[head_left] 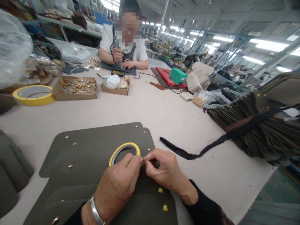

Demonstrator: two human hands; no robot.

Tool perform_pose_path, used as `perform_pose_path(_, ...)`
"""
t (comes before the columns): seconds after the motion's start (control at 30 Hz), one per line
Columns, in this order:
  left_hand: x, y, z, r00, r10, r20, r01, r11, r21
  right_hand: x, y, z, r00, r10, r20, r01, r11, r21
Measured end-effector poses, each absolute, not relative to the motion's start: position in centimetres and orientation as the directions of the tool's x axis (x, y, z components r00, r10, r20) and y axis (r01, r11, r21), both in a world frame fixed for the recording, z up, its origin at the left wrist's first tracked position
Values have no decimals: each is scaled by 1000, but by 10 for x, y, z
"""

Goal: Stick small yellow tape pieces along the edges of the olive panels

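A narrow roll of yellow tape (127,145) stands up out of my left hand (119,181), whose fingers are closed around its lower edge. My right hand (164,167) is pinched, thumb against forefinger, its tips meeting those of the left. Whatever lies between the right fingertips is too small to make out. Below both hands are overlapping dark olive panels (91,156) with small gold-coloured metal studs (70,166). Two bits of yellow tape (160,190) stick to the panel near my right wrist.
Across the table (131,109) a co-worker (126,53) holds a corded tool. Cartons of metal parts (74,89) and a wide yellow tape roll (34,95) sit at the left. A black strip (211,148) trails from stacked olive pieces (243,125) on the right.
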State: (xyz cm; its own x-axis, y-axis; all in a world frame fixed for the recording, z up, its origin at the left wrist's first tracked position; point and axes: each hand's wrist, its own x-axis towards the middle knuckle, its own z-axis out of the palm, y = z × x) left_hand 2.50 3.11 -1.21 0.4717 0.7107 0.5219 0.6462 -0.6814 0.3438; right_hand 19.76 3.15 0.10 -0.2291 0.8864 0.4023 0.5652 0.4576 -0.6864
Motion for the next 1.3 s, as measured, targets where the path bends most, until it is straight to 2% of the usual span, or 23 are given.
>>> perform_pose_path(0.07, 25, 31, -11, 461, 686, 564, 636, -698, 329, 192, 30, 2, -119, 980, 162, 457, 199, -867)
perform_pose_path(0.13, 25, 30, -8, 445, 656, 610, 612, -720, 328, 190, 34, 1, -58, 996, -64, 313, -43, -949)
perform_pose_path(0.2, 26, 28, -7, 437, 634, 639, 587, -739, 331, 194, 42, -2, -5, 982, -189, 200, -185, -962)
perform_pose_path(0.27, 27, 25, -8, 456, 638, 621, 608, -732, 306, 205, 52, -6, 26, 965, -261, 157, -261, -952)
perform_pose_path(0.37, 29, 23, -12, 530, 718, 451, 715, -664, 218, 223, 66, -10, -43, 934, -353, 214, -337, -917)
perform_pose_path(0.47, 32, 22, -14, 567, 779, 268, 766, -619, 177, 232, 72, -11, -93, 924, -370, 367, -313, -876)
perform_pose_path(0.53, 34, 22, -14, 577, 789, 212, 768, -612, 187, 231, 71, -9, -108, 926, -362, 472, -273, -839)
perform_pose_path(0.67, 34, 23, -13, 575, 801, 166, 772, -599, 214, 227, 67, -4, -137, 944, -299, 601, -160, -783)
perform_pose_path(0.83, 33, 25, -16, 571, 807, 153, 778, -591, 215, 227, 62, -2, -146, 975, -170, 642, -38, -766)
perform_pose_path(1.0, 33, 24, -17, 571, 808, 149, 777, -590, 220, 228, 63, -4, -115, 968, -223, 569, -120, -813)
perform_pose_path(1.17, 33, 23, -16, 564, 810, 157, 779, -586, 225, 235, 65, -12, -174, 961, -215, 338, -146, -930)
perform_pose_path(1.3, 33, 24, -16, 565, 807, 173, 776, -591, 219, 237, 66, -19, -203, 948, -247, 189, -209, -959)
